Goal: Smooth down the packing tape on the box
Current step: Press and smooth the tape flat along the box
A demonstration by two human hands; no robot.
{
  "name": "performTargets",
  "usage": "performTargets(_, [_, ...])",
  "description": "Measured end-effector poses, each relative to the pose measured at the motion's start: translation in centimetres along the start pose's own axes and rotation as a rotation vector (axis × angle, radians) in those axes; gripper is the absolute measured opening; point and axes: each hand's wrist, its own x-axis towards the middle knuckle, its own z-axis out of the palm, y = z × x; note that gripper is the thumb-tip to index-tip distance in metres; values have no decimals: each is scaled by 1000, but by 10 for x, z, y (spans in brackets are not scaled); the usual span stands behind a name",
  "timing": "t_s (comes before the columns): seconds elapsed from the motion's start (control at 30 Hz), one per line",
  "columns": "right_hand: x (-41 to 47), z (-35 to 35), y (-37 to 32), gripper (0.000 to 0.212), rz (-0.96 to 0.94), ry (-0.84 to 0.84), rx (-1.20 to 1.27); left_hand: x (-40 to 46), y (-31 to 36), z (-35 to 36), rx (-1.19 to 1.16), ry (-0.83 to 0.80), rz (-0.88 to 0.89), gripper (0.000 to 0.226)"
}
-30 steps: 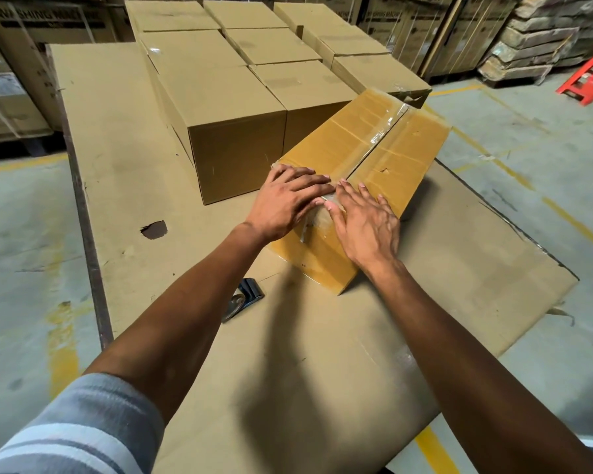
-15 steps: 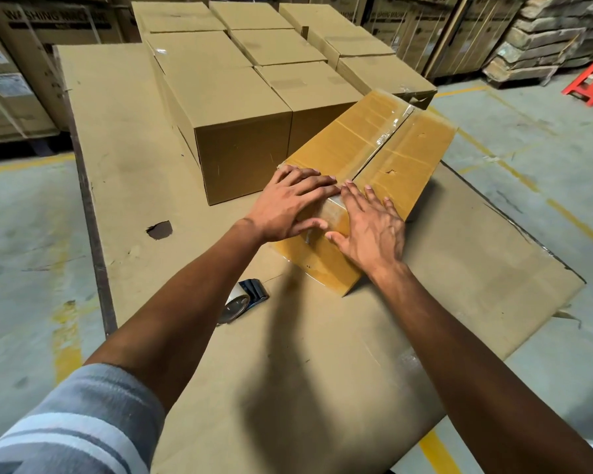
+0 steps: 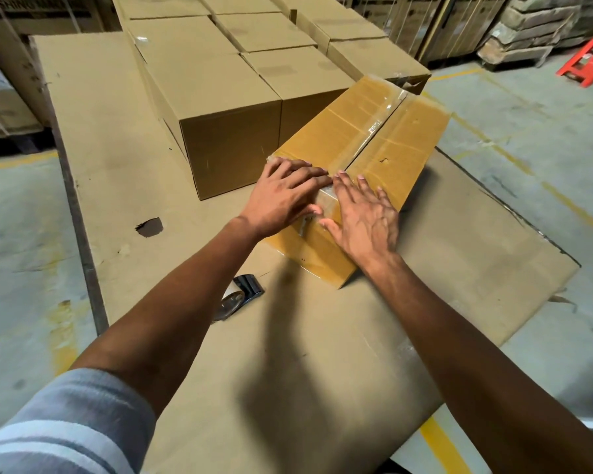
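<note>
A long yellow-brown cardboard box (image 3: 401, 138) lies at an angle on a cardboard sheet. Clear packing tape (image 3: 379, 126) runs along its centre seam and folds over the near end. My left hand (image 3: 281, 196) lies flat on the box's near left top corner, fingers spread. On the right side of the seam my right hand (image 3: 365, 213) presses flat over the near edge, its thumb on the taped end face. Both palms rest on the box and neither grips anything.
A tape dispenser (image 3: 237, 297) lies on the cardboard sheet (image 3: 459, 254) just below my left forearm. Several closed brown boxes (image 3: 199, 87) stand in rows behind and left of the taped box. A red stool (image 3: 587, 61) sits far right on the concrete floor.
Both hands stay pressed at the box's near end. My right hand has slid slightly over the near edge, and the view has shifted a little closer.
</note>
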Motion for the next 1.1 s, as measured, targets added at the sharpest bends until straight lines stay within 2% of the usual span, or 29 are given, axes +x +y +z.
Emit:
performTargets(0.1, [-2, 0, -1, 102, -21, -28, -15, -4, -5, -4, 45, -50, 49, 80])
performTargets(0.17, [-3, -2, 2, 102, -23, -30, 0, -3, -5, -8, 49, -67, 50, 83])
performTargets(0.23, [-4, -6, 2, 91, 0, 1, 79, -3, -4, -13, 9, -67, 53, 76])
performTargets(0.37, [-2, -8, -1, 72, 57, 10, 214, 1, 4, -14, -91, -12, -18, 46])
performTargets(0.5, [0, -1, -5, 66, 100, 87, 217, 2, 8, -5, -70, 16, -65, 44])
performTargets(0.8, [-1, 3, -2, 71, 23, 65, 69, -3, -6, -4, 1, -37, 36, 66])
performTargets(0.93, [-3, 0, 0, 84, -8, 28, 39, -6, -8, -10, 31, -113, 66, 83])
performTargets(1.0, [-4, 0, 3, 88, -14, 19, 66, -5, -7, -17, 11, -132, 79, 84])
performTargets(1.1, [-3, -6, 7, 81, 21, 21, 247, -1, 0, -28, -76, -149, 52, 77])
